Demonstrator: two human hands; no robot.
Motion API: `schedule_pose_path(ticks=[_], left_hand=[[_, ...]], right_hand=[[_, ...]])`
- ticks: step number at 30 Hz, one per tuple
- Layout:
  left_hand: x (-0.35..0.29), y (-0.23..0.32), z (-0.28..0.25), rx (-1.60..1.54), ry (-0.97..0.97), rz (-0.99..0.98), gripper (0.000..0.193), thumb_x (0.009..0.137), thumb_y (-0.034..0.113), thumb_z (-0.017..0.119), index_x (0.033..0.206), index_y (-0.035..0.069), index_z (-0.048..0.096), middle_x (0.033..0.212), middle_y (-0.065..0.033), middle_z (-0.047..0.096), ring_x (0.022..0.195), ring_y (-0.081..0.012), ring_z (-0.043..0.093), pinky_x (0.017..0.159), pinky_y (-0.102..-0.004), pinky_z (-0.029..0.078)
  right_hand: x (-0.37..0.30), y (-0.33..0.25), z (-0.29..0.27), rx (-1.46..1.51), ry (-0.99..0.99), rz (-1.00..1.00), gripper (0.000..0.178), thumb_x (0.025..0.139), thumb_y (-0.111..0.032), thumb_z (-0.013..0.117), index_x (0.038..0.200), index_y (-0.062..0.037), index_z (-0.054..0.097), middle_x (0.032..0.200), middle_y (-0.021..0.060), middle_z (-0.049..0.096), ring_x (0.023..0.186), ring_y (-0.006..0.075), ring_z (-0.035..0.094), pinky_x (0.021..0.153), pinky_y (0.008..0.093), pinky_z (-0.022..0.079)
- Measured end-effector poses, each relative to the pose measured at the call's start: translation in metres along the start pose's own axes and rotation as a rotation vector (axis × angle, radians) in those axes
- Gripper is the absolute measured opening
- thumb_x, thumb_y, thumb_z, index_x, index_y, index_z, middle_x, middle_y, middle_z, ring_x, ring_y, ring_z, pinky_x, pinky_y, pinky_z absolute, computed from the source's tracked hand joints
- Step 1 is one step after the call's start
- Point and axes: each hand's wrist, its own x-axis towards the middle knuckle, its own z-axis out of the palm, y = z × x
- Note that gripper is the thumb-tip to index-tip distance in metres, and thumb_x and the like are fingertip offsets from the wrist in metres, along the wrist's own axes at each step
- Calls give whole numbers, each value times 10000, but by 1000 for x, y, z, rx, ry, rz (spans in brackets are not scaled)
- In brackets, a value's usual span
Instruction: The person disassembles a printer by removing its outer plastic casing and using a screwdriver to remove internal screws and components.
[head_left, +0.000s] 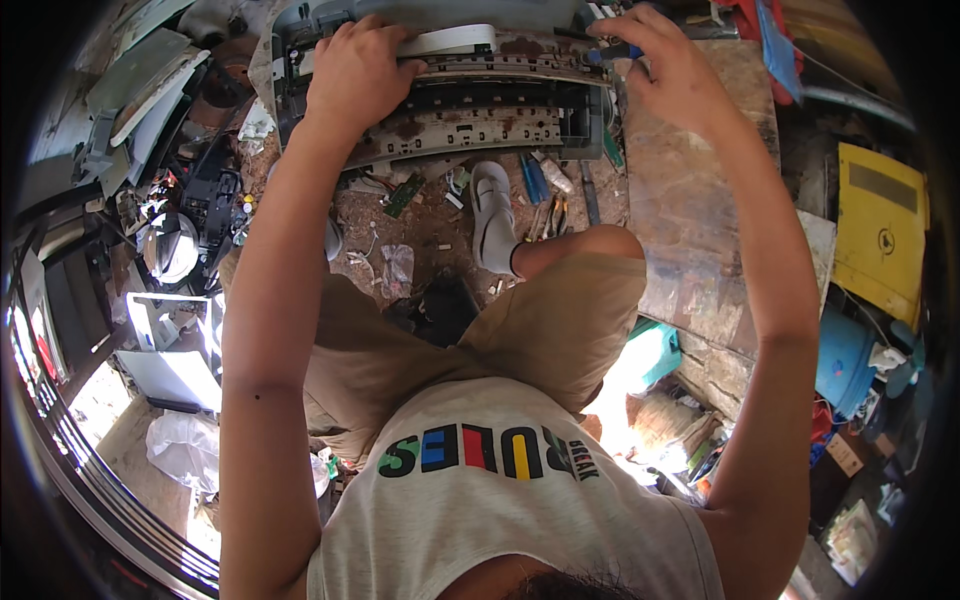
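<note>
An opened printer (490, 125), with a grey casing and rust-stained metal rails, lies on the ground in front of me. My left hand (358, 78) grips its upper left part, back of the hand up, fingers curled over the frame and hidden at the tips. A flat white ribbon cable (450, 40) runs out beside that thumb and index finger. At the printer's right end my right hand (665, 65) pinches a screwdriver (620, 51) with a blue and dark handle. The screwdriver points left onto the rail; its tip is too small to make out.
Pliers (555, 217) and a dark-handled tool (590, 195) lie on the dirt near my shoe (492, 215). A green circuit board (404, 196) is among scraps. A worn wooden board (690, 210) lies right, beside a yellow panel (880, 235). Scrap parts (170, 245) pile up left.
</note>
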Motion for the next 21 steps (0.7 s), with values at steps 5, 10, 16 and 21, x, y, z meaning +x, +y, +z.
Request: schedule_pose_path(ticks=[5, 10, 16, 21], left_hand=[[-1, 2, -1, 14, 24, 5, 355, 801, 320, 770, 1077, 99, 727, 1110, -82, 676, 1048, -336, 636, 898, -461, 493], [-1, 0, 0, 10, 20, 11, 360, 802, 325, 770, 1076, 96, 726, 1105, -79, 676, 1042, -336, 636, 898, -461, 489], [0, 4, -2, 1, -38, -29, 374, 801, 337, 776, 1100, 117, 733, 1118, -95, 670, 1102, -315, 623, 938, -491, 470], [-1, 6, -4, 28, 0, -14, 384, 807, 347, 767, 1089, 89, 722, 1122, -72, 672, 1058, -326, 631, 906, -470, 476]], right_hand=[[12, -20, -13, -78, -180, 344, 422, 820, -116, 651, 1236, -73, 598, 1075, 196, 618, 1016, 407, 616, 852, 458, 533], [-1, -10, -3, -70, -35, 220, 409, 848, -178, 658, 1242, -80, 605, 1114, 199, 647, 1035, 397, 628, 858, 458, 532], [1, 4, 2, 60, -24, 80, 463, 868, -182, 724, 1305, -116, 583, 1155, 138, 620, 906, 317, 623, 802, 395, 507], [-1, 8, 7, 32, -68, 271, 537, 860, -197, 729, 1363, -129, 553, 1201, 153, 605, 914, 304, 628, 791, 403, 516]])
